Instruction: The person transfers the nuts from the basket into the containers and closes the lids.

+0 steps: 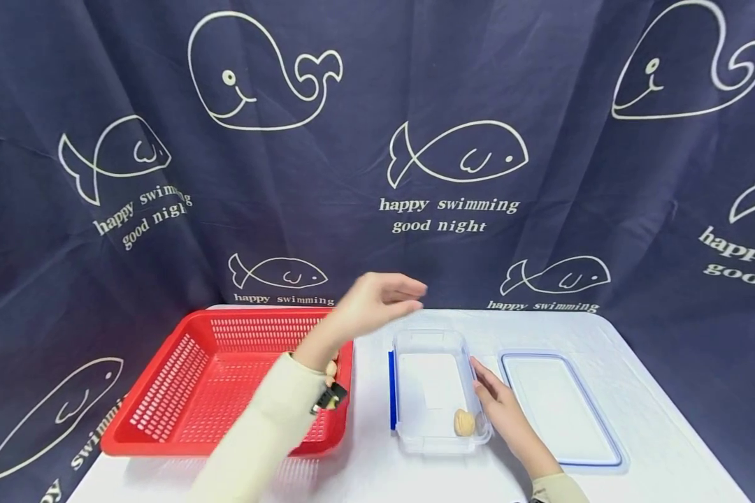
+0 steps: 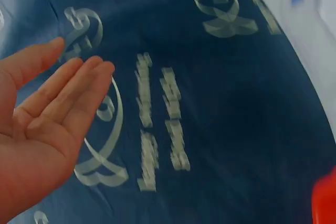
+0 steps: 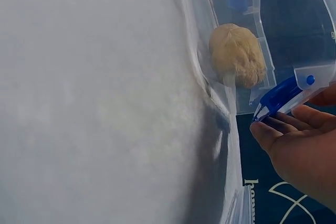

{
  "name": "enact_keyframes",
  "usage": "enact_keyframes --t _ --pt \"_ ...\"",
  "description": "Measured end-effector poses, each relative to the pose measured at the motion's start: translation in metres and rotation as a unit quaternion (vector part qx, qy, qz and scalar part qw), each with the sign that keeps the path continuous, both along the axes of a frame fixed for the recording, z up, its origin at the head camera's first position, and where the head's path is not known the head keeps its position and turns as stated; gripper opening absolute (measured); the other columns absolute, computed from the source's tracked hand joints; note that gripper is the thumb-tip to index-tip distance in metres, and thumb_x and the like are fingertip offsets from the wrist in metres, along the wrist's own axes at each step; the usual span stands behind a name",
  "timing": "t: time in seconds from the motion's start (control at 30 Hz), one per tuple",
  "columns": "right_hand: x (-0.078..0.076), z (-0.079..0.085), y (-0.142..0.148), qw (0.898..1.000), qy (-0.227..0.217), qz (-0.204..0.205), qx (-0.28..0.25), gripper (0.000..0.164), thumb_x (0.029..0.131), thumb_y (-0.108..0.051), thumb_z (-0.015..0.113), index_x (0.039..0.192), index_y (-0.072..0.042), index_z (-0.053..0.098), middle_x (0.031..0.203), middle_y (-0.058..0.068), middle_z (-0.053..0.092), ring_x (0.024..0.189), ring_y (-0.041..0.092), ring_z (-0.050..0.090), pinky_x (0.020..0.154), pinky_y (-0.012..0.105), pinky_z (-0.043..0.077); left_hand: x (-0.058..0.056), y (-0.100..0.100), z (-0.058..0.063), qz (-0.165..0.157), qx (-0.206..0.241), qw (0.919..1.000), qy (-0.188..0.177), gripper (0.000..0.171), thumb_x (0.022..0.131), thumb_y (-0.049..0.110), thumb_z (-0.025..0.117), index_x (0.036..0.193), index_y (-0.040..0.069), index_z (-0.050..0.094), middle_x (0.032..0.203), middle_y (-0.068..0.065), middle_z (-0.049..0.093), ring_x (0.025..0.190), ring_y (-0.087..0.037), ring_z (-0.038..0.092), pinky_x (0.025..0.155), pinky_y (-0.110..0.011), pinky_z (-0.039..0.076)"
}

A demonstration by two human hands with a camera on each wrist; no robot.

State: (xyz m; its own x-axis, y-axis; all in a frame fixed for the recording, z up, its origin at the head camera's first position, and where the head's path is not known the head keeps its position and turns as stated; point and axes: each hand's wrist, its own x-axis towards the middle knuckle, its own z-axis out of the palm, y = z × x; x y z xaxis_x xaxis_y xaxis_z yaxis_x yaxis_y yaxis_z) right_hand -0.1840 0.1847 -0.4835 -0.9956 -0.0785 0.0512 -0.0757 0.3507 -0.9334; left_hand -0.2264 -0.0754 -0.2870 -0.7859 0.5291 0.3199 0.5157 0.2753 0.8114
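Note:
My left hand (image 1: 380,304) is raised above the table between the red basket and the clear plastic container. Its fingers are extended and slightly bent, the palm (image 2: 42,145) bare in the left wrist view. The container (image 1: 430,447) has one walnut (image 1: 464,423) in its near right corner, seen close up as a walnut (image 3: 239,56) in the right wrist view. My right hand (image 1: 502,412) holds the container's right side, fingers at its blue latch (image 3: 283,95) and thumb at the rim. Walnuts (image 1: 331,369) in the basket show partly behind my left forearm.
The red perforated basket (image 1: 226,449) stands at the left of the white-covered table (image 1: 365,475). A clear lid with a blue seal (image 1: 560,412) lies flat right of the container. Another blue latch (image 1: 392,391) hangs from the container's left side. A navy curtain (image 1: 352,209) hangs behind.

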Motion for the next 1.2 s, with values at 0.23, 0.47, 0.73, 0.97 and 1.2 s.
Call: enact_keyframes --t 0.23,0.47,0.73,0.97,1.2 --pt "0.0 -0.001 0.0 1.0 -0.005 0.0 -0.005 0.048 0.103 -0.013 0.042 0.149 -0.006 0.031 0.154 0.021 0.026 0.14 0.037 0.025 0.113 0.044 0.021 -0.038 -0.076 -0.017 0.049 -0.031 0.9982 -0.016 0.029 0.086 0.003 0.069 0.114 -0.004 0.066 0.11 -0.017 0.069 0.101 -0.026 0.067 0.085 -0.03 0.055" --pt "-0.002 -0.001 0.001 1.0 -0.01 -0.002 0.004 0.048 0.104 -0.015 0.041 0.15 -0.007 0.031 0.154 0.019 0.026 0.141 0.036 0.025 0.113 0.044 0.021 -0.054 -0.137 -0.053 0.09 -0.086 0.9907 -0.055 0.029 0.087 0.005 0.069 0.115 -0.003 0.067 0.111 -0.017 0.069 0.102 -0.025 0.066 0.087 -0.033 0.054" --pt "-0.002 -0.002 0.003 1.0 -0.008 -0.001 0.001 0.048 0.104 -0.017 0.042 0.149 -0.007 0.031 0.154 0.019 0.026 0.14 0.036 0.026 0.112 0.043 0.022 -0.065 -0.168 -0.097 0.127 -0.12 0.9778 -0.116 0.028 0.088 0.002 0.066 0.114 -0.007 0.065 0.112 -0.023 0.067 0.106 -0.031 0.063 0.093 -0.042 0.05" --pt "-0.003 -0.003 0.003 1.0 -0.003 -0.001 -0.005 0.048 0.104 -0.017 0.042 0.149 -0.007 0.031 0.153 0.02 0.027 0.14 0.036 0.026 0.112 0.044 0.022 -0.073 -0.177 -0.125 0.125 -0.134 0.9726 -0.143 0.028 0.085 0.0 0.068 0.111 -0.009 0.066 0.108 -0.02 0.069 0.095 -0.018 0.065 0.085 -0.031 0.052" --pt "-0.002 -0.003 0.004 1.0 -0.004 0.002 -0.009 0.049 0.104 -0.02 0.042 0.15 -0.007 0.031 0.153 0.021 0.026 0.14 0.037 0.026 0.112 0.045 0.021 -0.074 -0.18 -0.141 0.106 -0.133 0.9702 -0.173 0.026 0.083 -0.003 0.068 0.108 -0.011 0.067 0.101 -0.021 0.07 0.087 -0.015 0.067 0.075 -0.025 0.053"
